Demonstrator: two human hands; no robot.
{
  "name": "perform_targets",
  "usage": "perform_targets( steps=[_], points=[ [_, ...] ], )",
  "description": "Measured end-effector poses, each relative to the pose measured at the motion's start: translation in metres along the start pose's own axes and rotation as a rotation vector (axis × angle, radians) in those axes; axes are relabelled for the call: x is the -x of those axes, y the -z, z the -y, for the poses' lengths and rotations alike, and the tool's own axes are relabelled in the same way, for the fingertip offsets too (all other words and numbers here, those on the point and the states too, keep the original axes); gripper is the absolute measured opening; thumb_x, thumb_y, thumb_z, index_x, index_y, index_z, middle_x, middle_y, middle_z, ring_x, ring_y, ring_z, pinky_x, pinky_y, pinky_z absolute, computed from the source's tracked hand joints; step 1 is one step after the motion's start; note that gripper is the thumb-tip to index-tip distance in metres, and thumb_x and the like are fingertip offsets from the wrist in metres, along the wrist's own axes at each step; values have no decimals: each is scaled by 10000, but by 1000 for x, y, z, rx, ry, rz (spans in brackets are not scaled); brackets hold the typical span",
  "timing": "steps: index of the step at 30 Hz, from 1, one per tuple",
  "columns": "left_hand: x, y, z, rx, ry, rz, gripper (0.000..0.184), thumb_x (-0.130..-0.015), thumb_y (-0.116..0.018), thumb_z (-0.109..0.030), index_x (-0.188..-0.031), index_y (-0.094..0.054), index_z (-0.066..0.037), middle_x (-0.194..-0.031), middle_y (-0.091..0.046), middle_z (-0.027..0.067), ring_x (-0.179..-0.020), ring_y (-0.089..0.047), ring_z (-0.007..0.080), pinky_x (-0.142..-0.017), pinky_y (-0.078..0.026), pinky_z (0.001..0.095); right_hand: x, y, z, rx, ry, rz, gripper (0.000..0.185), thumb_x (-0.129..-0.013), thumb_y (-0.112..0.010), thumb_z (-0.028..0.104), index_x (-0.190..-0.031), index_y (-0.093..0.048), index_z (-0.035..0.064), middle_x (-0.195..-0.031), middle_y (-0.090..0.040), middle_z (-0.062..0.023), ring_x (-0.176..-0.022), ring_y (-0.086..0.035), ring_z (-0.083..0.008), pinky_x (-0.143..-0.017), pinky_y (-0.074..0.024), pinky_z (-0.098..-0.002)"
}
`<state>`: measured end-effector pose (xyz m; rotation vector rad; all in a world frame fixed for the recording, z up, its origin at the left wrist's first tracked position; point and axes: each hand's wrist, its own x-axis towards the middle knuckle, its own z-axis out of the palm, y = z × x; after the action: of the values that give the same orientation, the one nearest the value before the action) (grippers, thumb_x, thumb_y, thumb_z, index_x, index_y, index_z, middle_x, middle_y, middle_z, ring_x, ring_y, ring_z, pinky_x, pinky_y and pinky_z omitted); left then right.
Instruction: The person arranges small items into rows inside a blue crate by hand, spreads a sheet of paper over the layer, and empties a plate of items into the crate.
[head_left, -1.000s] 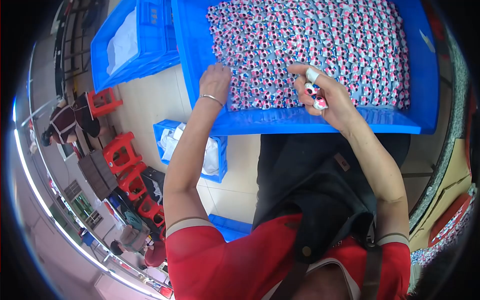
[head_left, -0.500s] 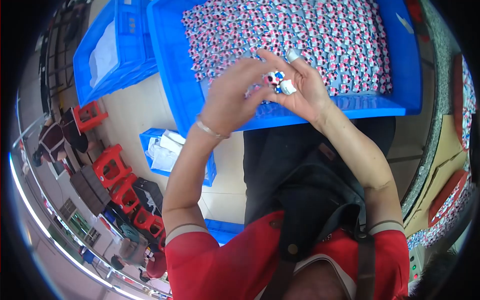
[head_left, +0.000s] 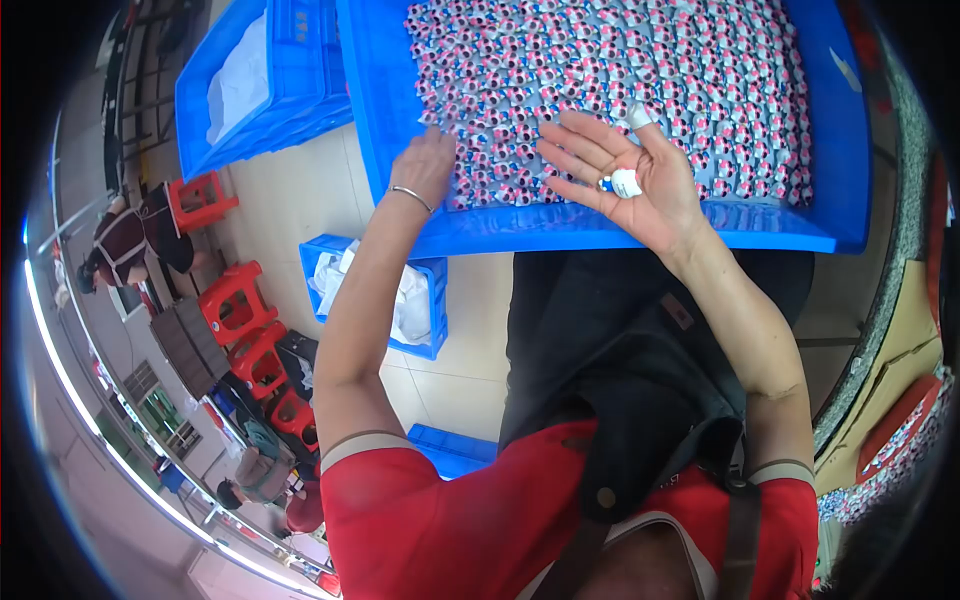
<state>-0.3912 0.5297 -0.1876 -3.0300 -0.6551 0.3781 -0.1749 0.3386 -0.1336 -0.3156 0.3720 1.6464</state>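
Observation:
My right hand [head_left: 640, 190] is turned palm up, its fingers stretched out and spread over the near part of the blue tray [head_left: 620, 236]. A small white-and-blue figurine [head_left: 625, 183] lies loose on that palm. The thumb tip wears a white covering. At the tray's left side my left hand [head_left: 424, 168], back upward and fingers drawn together, has its fingertips on a small figurine [head_left: 429, 118] at the end of a row. Its fingers partly hide that piece. Many similar pink, white and blue figurines [head_left: 600, 60] fill the tray in close rows.
Stacked blue crates [head_left: 310, 90] with white material stand left of the tray. A smaller blue crate [head_left: 437, 300] holds white bags. Red stools [head_left: 232, 300] and a co-worker [head_left: 130, 240] are farther left. More small pieces lie on a surface [head_left: 910, 430] at the right.
My left hand has moved left, away from my right palm, to the tray's left side. My right fingers have spread flat, and one figurine shows on the palm instead of two pieces. The view has shifted.

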Motion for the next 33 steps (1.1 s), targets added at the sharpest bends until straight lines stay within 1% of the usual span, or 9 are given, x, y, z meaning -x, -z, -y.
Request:
perform_targets(
  steps=[8,13,16,17,21,24,25,27,33],
  points=[
    [-17,10,-7,-242,-41,-28,64,-766,-544,-70,-774,-600,-101,-821,-555,79,-793,-608,235,-627,-515,352,-2,10,3,-158,67,103,616,-964,-265,448,-1391,-292,5,-1422,-296,-247,-1343,-268,-349,-1087,-230,-498],
    [-21,130,-93,1079,-80,-104,252,-752,-678,-69,-996,-615,-65,-1015,-605,118,-813,-592,287,-636,-475,362,-5,13,-3,6,125,-9,610,-949,-268,463,-1373,-341,31,-1342,-438,-180,-1253,-402,-301,-1037,-313,-461],
    [-28,112,-119,975,-311,-170,289,-729,-701,-22,-1005,-618,-38,-969,-592,114,-728,-573,208,-612,-467,280,-18,34,-21,47,148,103,568,-898,-378,464,-1350,-404,121,-1189,-540,-105,-1034,-529,-249,-817,-461,-431],
    [-29,109,-122,986,-314,-150,271,-731,-693,-8,-990,-619,-34,-964,-589,115,-735,-579,207,-619,-470,278,-15,36,-23,94,178,119,677,-886,-415,503,-1410,-290,92,-1379,-400,-172,-1242,-423,-289,-1026,-330,-465],
    [-18,94,-105,1378,112,66,273,-737,-624,60,-995,-580,-17,-956,-561,71,-835,-581,148,-660,-489,246,54,-6,1,504,252,-205,611,-935,-345,503,-1403,-315,113,-1372,-412,-129,-1262,-402,-246,-1032,-326,-385],
    [-4,65,-53,1088,140,62,217,-746,-620,30,-950,-567,-18,-914,-550,55,-770,-548,125,-626,-454,241,166,-58,37,1369,736,-364,321,-884,-594,215,-1159,-563,53,-1093,-595,-96,-1025,-575,-198,-873,-450,-334],
    [4,54,-37,902,122,60,188,-745,-621,13,-919,-563,-27,-891,-563,54,-708,-534,134,-602,-431,242,195,-62,57,1785,1246,-457,178,-811,-634,93,-982,-614,48,-934,-616,-75,-851,-604,-166,-744,-475,-286],
    [16,13,2,536,-148,-107,163,-700,-615,7,-847,-550,-23,-833,-566,125,-699,-550,271,-630,-449,339,244,-63,104,1918,1524,-910,132,-802,-601,53,-930,-628,57,-843,-596,-79,-758,-590,-195,-699,-479,-331],
    [30,-38,44,112,-155,126,395,-629,-525,57,-1020,-561,17,-997,-567,241,-923,-537,410,-782,-434,476,318,-53,224,2356,992,-1105,312,-770,-608,164,-1062,-634,59,-963,-665,-115,-833,-647,-231,-774,-507,-342]
  ],
)
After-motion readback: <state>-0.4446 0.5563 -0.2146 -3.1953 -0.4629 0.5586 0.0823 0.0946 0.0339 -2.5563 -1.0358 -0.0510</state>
